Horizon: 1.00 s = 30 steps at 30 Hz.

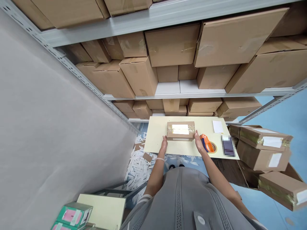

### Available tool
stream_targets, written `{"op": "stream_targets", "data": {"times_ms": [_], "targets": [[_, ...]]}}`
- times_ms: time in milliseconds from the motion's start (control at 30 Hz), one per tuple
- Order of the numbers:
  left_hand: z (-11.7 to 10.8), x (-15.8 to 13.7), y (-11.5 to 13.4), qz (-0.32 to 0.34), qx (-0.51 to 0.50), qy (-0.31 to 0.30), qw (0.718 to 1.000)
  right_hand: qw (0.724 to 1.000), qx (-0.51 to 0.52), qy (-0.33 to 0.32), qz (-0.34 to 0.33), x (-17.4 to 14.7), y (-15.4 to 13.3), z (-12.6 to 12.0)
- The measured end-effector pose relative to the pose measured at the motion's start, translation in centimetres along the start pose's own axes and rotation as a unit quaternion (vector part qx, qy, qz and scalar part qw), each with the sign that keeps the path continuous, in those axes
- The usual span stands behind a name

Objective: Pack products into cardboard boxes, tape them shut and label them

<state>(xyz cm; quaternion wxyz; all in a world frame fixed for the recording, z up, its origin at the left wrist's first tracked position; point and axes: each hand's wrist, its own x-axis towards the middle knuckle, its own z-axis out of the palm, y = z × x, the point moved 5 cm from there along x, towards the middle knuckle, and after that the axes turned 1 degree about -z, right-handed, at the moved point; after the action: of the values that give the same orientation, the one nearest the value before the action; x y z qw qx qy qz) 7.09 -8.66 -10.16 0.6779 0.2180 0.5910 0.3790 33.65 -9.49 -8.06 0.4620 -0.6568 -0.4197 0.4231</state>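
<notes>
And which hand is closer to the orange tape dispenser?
The right hand: it's at the carton's right end, just left of the orange tape dispenser. The left hand is farther away, at the carton's left end.

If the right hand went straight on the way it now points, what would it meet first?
Most likely the right end of the taped box: the right hand points forward and inward, with its fingertips beside that end. Whether they touch is unclear.
</notes>
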Motion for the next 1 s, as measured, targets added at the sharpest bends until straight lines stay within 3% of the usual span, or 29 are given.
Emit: {"op": "stream_targets", "data": {"times_ms": [100, 233, 367, 567, 733, 900, 1000], "targets": [[-0.4, 0.5, -1.1, -0.033, -0.016, 0.021, 0.999, 0.988, -0.143, -0.011, -0.063, -0.7, -1.2, 0.1], [-0.3, 1.3, -1.7, -0.065, -0.032, 0.035, 0.997, 0.933, -0.330, -0.038, -0.136, -1.3, -2.1, 0.5], [0.1, 1.6, -1.9, -0.076, -0.048, 0.045, 0.995, 0.910, -0.387, -0.035, -0.148, -1.0, -1.8, 0.1], [0.9, 1.5, -1.6, -0.083, -0.073, 0.042, 0.993, 0.932, -0.345, -0.027, -0.107, 0.2, -0.4, -2.3], [3.3, 1.8, -0.5, -0.072, -0.086, 0.025, 0.993, 0.964, -0.246, -0.019, -0.097, 0.6, 1.2, -5.1], [5.8, 1.7, 1.6, -0.019, -0.080, 0.031, 0.996, 0.993, -0.107, 0.039, -0.044, 1.0, 2.6, -6.8], [5.8, 1.0, 3.0, 0.015, -0.072, 0.042, 0.996, 0.996, -0.060, 0.062, -0.007, 0.7, 3.9, -6.4]]}}
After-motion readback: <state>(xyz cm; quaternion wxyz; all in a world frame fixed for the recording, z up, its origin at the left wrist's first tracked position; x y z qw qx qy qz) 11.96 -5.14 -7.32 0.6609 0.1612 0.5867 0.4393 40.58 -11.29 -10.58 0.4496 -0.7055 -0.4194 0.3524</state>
